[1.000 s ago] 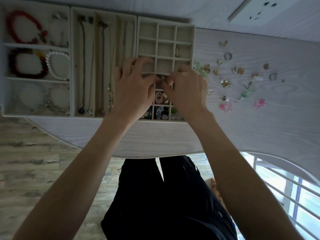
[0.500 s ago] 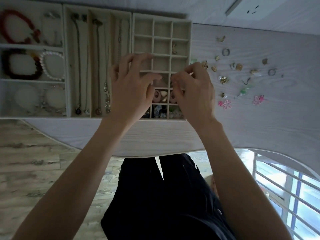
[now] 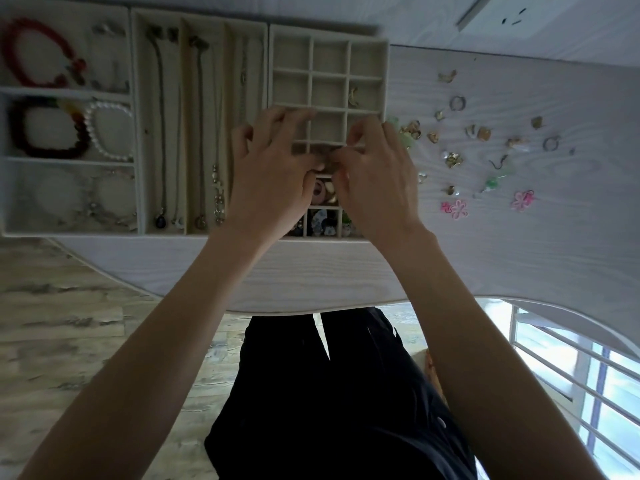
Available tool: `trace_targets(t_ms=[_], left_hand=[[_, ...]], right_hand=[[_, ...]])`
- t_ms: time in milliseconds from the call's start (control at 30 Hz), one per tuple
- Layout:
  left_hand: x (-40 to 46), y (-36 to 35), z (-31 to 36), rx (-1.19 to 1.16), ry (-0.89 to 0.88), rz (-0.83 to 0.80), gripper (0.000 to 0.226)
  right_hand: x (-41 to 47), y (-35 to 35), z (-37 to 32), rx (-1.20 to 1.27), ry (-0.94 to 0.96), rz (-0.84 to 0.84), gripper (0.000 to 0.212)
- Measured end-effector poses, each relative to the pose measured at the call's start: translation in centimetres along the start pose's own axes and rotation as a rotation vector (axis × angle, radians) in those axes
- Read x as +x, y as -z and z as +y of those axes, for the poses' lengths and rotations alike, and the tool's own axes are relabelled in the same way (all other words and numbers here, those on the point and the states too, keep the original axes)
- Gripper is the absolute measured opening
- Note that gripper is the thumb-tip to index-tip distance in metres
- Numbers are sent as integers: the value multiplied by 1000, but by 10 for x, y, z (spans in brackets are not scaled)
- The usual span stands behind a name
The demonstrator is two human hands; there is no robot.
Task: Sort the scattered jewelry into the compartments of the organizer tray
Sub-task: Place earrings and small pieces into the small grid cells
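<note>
Both my hands meet over the grid tray [image 3: 385, 64]: left hand [image 3: 273, 178] and right hand [image 3: 377, 178] pinch one small piece, too blurred to name, between fingertips above a middle compartment. Scattered jewelry [image 3: 485, 150] lies on the table [image 3: 519, 254] to its right.

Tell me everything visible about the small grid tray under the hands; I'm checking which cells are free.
The grid tray is a beige, fabric-looking box, three square cells wide, resting on the white table against the necklace tray. Its far cells look empty except one holding a small gold piece. Near cells hold colourful trinkets. The left hand and right hand cover its middle, fingertips meeting there.
</note>
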State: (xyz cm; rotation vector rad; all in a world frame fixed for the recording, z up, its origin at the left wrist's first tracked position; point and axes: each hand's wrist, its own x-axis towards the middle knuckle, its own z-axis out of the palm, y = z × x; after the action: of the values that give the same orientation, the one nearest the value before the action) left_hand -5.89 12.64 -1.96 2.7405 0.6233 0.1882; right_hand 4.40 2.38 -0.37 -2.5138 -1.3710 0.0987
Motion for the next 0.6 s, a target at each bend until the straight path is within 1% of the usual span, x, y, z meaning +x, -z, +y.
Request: trace_targets(t_ms=[167, 300, 433, 500, 600], left_hand=[[-3, -2, -3, -36, 11, 19, 25], [-4, -2, -2, -21, 16, 4, 27], [-2, -3, 4, -45, 45, 4, 23], [-1, -2, 10, -89, 87, 1, 29], [0, 1, 19, -123, 155, -1, 37]], right_hand=[[-3, 2, 4, 95, -48, -22, 15], [-5, 4, 2, 101, -53, 11, 24], [-5, -2, -4, 9, -63, -18, 8], [-7, -5, -7, 21, -102, -40, 8], [-10, -7, -12, 102, -202, -80, 12]])
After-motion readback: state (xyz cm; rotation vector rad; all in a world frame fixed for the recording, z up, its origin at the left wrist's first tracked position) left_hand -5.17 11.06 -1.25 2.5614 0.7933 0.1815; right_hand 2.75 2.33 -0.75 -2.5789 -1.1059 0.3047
